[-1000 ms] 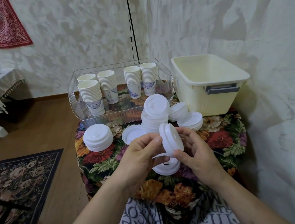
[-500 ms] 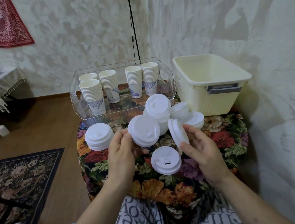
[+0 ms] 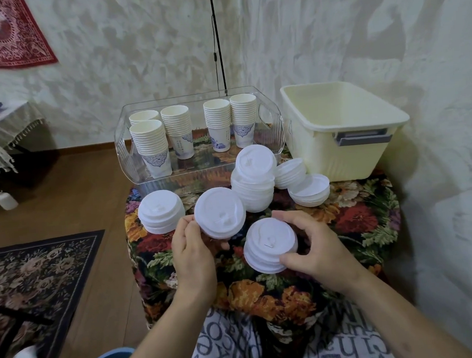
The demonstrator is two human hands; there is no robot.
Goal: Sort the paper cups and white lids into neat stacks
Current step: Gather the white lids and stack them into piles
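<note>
My left hand (image 3: 194,254) holds a white lid (image 3: 220,212) by its lower left rim, lifted above the floral table (image 3: 359,220). My right hand (image 3: 315,246) curls around a short stack of white lids (image 3: 269,245) resting on the table in front of me, thumb and fingers on its right side. More lid stacks stand behind: one at the left (image 3: 161,211), a tall leaning one in the middle (image 3: 254,177), two lower ones at the right (image 3: 309,190). Several stacks of paper cups (image 3: 178,129) stand in a clear plastic tray (image 3: 132,164) at the back.
A cream plastic tub (image 3: 338,131) sits at the back right, against the wall. The small table drops off to wooden floor and a dark patterned rug (image 3: 39,276) on the left. A white bottle (image 3: 6,199) stands on the floor.
My right hand set its tilted lid down onto the lid on the table and now grips that small stack. My left hand carried its lid slightly lower and to the left of the stack.
</note>
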